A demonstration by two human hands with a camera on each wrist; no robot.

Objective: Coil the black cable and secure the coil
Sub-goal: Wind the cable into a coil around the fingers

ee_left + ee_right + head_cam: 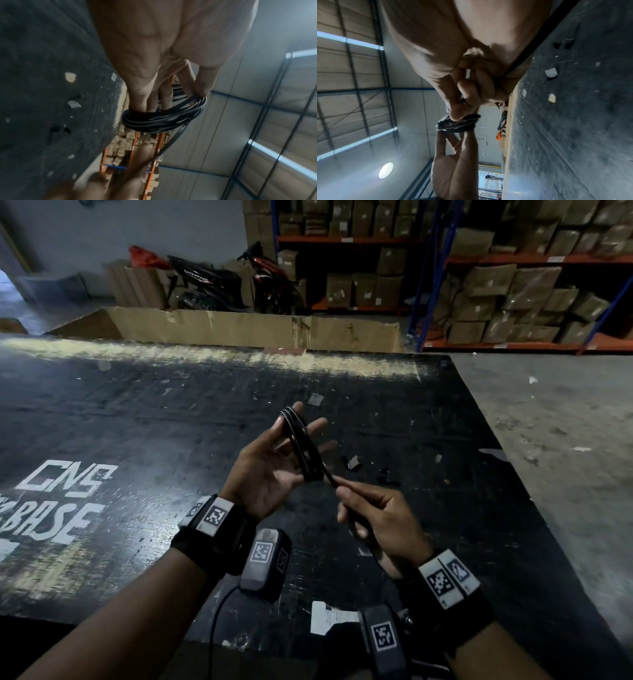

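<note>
A black cable (303, 446) is wound into a narrow coil around the straight, spread fingers of my left hand (270, 467), held palm up above the black table (171, 422). In the left wrist view the coil (163, 121) rings the fingers of the left hand (154, 54), with the thumb tip touching its edge. My right hand (373, 515) pinches the cable's free tail just below the coil, and the tail runs on through its curled fingers. In the right wrist view the right hand (471, 88) grips the tail right at the coil (458, 124).
Small paper scraps (352, 462) and a white label (325, 616) lie on the table. A large open cardboard box (239, 330) stands at the far edge, with motorbikes (222, 282) and box-filled shelves (513, 285) behind. Concrete floor (548, 422) lies to the right.
</note>
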